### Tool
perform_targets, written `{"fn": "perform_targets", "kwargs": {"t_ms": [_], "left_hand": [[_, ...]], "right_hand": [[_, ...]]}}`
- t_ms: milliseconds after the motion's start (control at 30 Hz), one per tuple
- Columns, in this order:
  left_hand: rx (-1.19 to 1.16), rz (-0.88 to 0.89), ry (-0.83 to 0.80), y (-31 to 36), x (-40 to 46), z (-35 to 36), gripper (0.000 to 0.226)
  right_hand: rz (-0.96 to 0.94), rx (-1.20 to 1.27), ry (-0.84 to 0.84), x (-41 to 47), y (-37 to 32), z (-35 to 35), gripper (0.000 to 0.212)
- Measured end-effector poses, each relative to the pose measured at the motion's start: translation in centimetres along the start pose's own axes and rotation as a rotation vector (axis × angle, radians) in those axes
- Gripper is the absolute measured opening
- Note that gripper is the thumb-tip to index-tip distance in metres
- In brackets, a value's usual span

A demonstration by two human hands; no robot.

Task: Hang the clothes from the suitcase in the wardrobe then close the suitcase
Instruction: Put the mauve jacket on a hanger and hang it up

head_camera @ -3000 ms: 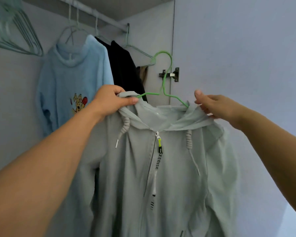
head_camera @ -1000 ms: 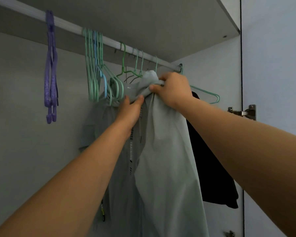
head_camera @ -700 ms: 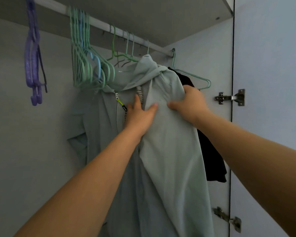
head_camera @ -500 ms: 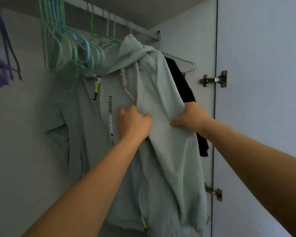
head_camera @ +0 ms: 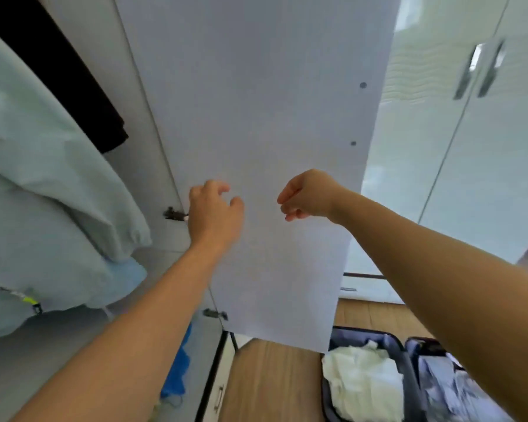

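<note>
Pale green hooded jacket (head_camera: 52, 190) hangs inside the wardrobe at far left, just beside a black garment (head_camera: 73, 71). Left hand (head_camera: 215, 216) and right hand (head_camera: 308, 194) are raised before the open wardrobe door (head_camera: 256, 102), both empty with fingers loosely curled. Open suitcase (head_camera: 409, 376) lies on the wooden floor (head_camera: 269, 385) at lower right, white clothing (head_camera: 360, 385) inside.

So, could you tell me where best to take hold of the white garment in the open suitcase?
Probably pinch the raised, crumpled fold at the top of the white garment, coming straight down from above. It lies loosely heaped in the suitcase with its upper side exposed, while the walls crowd its sides. Both the left hand and right hand hold nothing.
</note>
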State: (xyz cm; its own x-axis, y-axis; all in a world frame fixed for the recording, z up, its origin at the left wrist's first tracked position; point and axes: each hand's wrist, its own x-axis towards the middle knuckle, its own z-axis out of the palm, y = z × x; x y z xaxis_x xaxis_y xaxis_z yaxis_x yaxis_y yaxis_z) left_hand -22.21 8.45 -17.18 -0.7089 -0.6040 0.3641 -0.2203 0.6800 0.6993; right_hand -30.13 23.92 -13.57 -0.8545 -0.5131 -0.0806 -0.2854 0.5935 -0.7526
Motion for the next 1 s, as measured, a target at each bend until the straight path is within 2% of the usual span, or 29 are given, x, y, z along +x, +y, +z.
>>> {"fn": "perform_targets", "kwargs": {"t_ms": [133,300,400,467,600,733,867,1000], "left_hand": [[-0.143,-0.16,-0.342,2.8,-5.7,11.3,0.007],[-0.241,-0.292,-0.639,4.8,-13.9,23.7,0.008],[-0.298,-0.363,-0.806,4.8,-18.4,32.3,0.009],[-0.342,-0.436,-0.896,3.7,-21.3,38.0,0.014],[-0.325,-0.511,-1.019,-1.8,-26.4,48.2,0.015],[-0.224,-0.472,-1.061,-8.8,-30.5,57.4,0.022],[-0.175,-0.43,-1.102,-14.6,-34.6,65.1,0.026],[-0.162,-0.424,-1.148,-19.1,-38.6,72.0,0.019]], "right_hand": [[0.159,0.054,0.045,-2.6,12.4,-5.4,0.013],[0.375,0.033,0.073,-5.2,27.8,-7.6,0.016],[0.525,-0.001,0.057,-6.6,37.6,-6.7,0.011],[0.609,0.037,0.12,-7.8,44.2,-5.0,0.018],[0.788,-0.035,0.19,-9.5,56.8,0.9,0.025],[0.918,-0.11,0.202,-10.2,68.2,7.9,0.028],[0.936,-0.186,0.133,-10.3,78.0,15.4,0.046],[0.948,-0.285,0.052,-10.0,86.6,21.2,0.041]]}}
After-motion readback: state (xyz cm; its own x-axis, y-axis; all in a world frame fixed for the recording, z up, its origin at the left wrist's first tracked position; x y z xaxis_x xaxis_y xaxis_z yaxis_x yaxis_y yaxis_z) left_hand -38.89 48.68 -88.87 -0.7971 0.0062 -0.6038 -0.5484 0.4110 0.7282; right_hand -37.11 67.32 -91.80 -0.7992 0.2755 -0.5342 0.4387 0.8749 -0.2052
